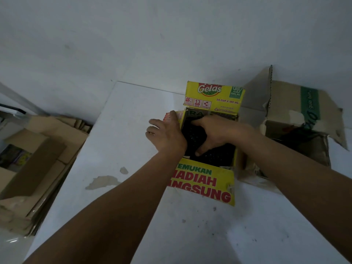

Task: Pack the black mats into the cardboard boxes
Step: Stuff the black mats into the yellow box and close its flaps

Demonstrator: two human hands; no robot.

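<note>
A yellow printed cardboard box (204, 184) stands open on the white table. Black mats (219, 155) fill its inside. My left hand (165, 134) rests on the box's left rim, fingers curled over the left flap. My right hand (215, 132) reaches into the box from the right and lies flat on the black mats, thumb spread toward the near side. Part of the mats is hidden under my hands.
A brown cardboard box (304, 111) with torn flaps stands open to the right, dark contents inside. Flattened and open cartons (38, 159) are stacked beside the table on the left. The white wall (171, 44) rises just behind the boxes.
</note>
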